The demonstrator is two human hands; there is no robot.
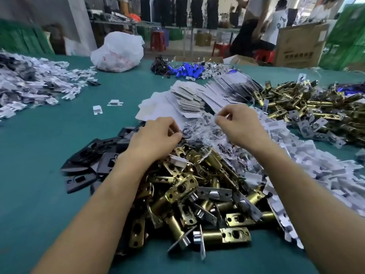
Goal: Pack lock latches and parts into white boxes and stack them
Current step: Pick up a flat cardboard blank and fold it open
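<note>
Head view: both forearms reach out over a heap of brass latches (197, 194) that lies on the green table (49, 139), right in front of the person. The left hand (156, 139) has its fingers curled. Thumb and fingertips are pressed together at the near edge of a heap of small clear bags (207, 133), and they pinch the plastic there. The blur hides which bag it grips. The right hand (241, 125) is held a little higher and farther out. Its thumb and forefinger are pinched on the top edge of one of these bags, and the other fingers are curled in behind.

The bags are crinkled and shiny, with small dark parts inside. They lie just beyond the latches. The latches are gold-coloured tubes with holed flat tails and silver face plates, tumbled every way.

Black plates (88, 161) lie in a loose stack to the left of the latches and touch them. Flat white box blanks (158, 107) lie fanned out beyond the hands. A long drift of small white card pieces (300, 151) runs down the right side. A second heap of latches (296, 103) lies farther right.

Blue cylinders (187, 70) and a tied white sack (118, 52) sit at the far edge. Grey and white packets (29, 86) cover the far left.
</note>
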